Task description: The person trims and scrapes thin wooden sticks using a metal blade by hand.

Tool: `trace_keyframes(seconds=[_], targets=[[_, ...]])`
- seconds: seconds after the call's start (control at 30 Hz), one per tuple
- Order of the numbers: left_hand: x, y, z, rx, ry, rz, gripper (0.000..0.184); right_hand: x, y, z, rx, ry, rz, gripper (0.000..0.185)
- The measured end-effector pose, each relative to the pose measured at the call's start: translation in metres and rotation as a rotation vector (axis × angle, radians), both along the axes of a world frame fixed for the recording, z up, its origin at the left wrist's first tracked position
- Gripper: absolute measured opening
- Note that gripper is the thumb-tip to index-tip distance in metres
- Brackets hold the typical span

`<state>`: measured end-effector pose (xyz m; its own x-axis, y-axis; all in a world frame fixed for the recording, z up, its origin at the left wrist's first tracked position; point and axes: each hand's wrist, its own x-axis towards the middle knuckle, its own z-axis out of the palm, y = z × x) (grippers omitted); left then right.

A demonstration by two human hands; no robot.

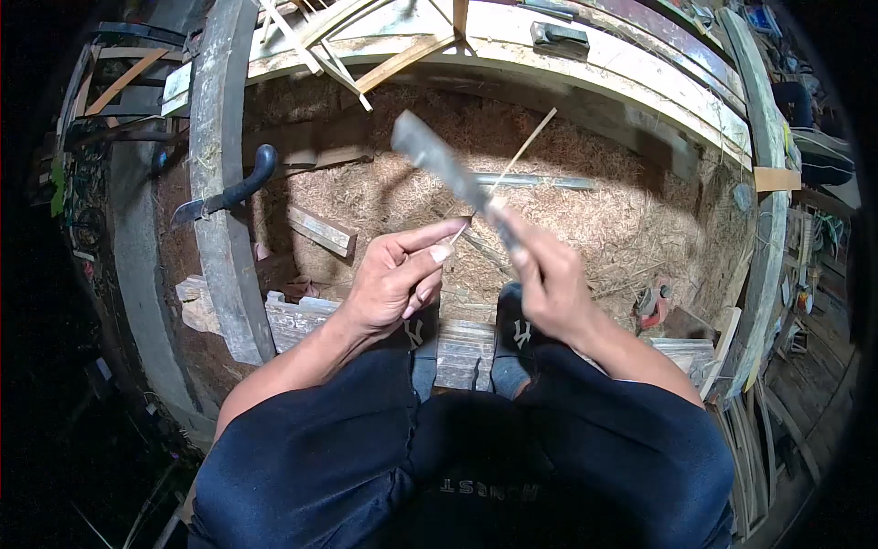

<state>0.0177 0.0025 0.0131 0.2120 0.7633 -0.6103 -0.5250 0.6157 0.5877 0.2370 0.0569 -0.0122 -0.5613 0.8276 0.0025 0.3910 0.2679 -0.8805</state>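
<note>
My left hand [393,279] pinches the near end of a thin, pale stick [526,146] between thumb and fingers. The stick slants up and away to the right, its far end free. In my right hand [549,274] is a broad-bladed knife [437,157], gripped by its handle. Its grey blade points up and to the left and crosses in front of the stick. Whether the blade touches the stick, I cannot tell.
Shavings [402,192] cover the ground ahead. A dark curved-handled knife [242,188] rests across the left beam [218,110]. Wooden strips [407,62] and a dark block-shaped tool [560,38] lie on the far plank [622,73]. A wood block [320,231] sits among the shavings.
</note>
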Motion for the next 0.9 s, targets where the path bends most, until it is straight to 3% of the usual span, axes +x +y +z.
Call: trace_keyframes(seconds=[0.07,0.13,0.27,0.33,0.4,0.47,0.6,0.67,0.73,0.8,0.9], targets=[[-0.005,-0.003,-0.008,0.019,0.011,-0.040,0.036,0.004,-0.008,0.019,0.023,-0.117,0.221,0.042],[-0.002,0.000,-0.004,-0.027,0.057,-0.023,0.026,0.003,-0.008,-0.004,-0.023,0.013,0.116,0.043],[0.000,0.002,0.003,-0.026,-0.034,0.004,0.034,0.000,0.001,-0.008,0.144,0.119,-0.083,0.045],[-0.002,-0.002,-0.002,-0.058,0.000,0.017,0.039,0.007,-0.009,0.015,0.070,-0.129,0.226,0.044],[-0.002,-0.001,-0.003,-0.086,0.028,0.026,0.044,0.006,-0.008,-0.005,0.033,-0.067,0.154,0.044],[-0.002,0.002,0.001,0.001,-0.126,-0.009,0.041,0.000,-0.005,-0.012,-0.030,0.106,-0.134,0.045],[0.002,-0.003,0.001,-0.069,-0.062,0.041,0.042,0.007,-0.008,0.017,0.078,-0.125,0.269,0.042],[0.000,0.000,-0.003,-0.056,0.033,0.011,0.041,0.006,-0.008,-0.007,0.029,-0.057,0.158,0.043],[0.001,-0.001,-0.004,0.010,-0.098,0.028,0.031,0.001,-0.004,-0.011,0.081,0.067,-0.030,0.043],[-0.002,-0.004,-0.007,0.021,-0.041,-0.002,0.025,0.007,-0.012,0.010,0.086,-0.117,0.242,0.042],[-0.001,0.002,-0.005,0.008,-0.073,0.006,0.027,0.006,-0.009,-0.001,0.045,-0.088,0.183,0.043]])
